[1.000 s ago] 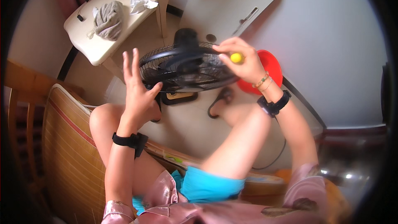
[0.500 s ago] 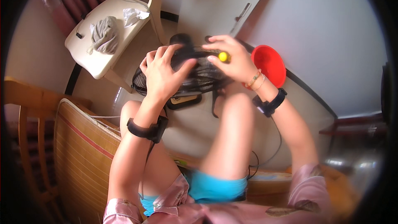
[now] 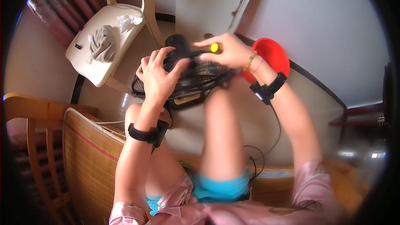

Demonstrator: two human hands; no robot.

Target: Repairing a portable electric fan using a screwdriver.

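Note:
A black electric fan (image 3: 200,77) sits tipped in front of my knees, with its wire grille and dark motor housing (image 3: 177,43) facing up. My left hand (image 3: 158,73) rests on the near left of the housing, fingers curled and thumb apart, gripping it. Pinched between thumb and fingers of my right hand (image 3: 231,52) is a screwdriver with a yellow handle end (image 3: 214,47). It lies on the right of the housing; its tip is hidden by blur. The fan's base (image 3: 187,100) shows below the grille.
A red plastic basin (image 3: 273,60) stands by the wall on the right. On the cream chair (image 3: 79,60) at the far left lie a grey cloth (image 3: 102,43) and a crumpled white tissue (image 3: 129,23). A grey cable (image 3: 280,129) hangs from my right wrist strap.
My right hand and the screwdriver have shifted left and slightly up, closer to the motor housing. My left hand stays at the fan, and the whole view has tilted a little.

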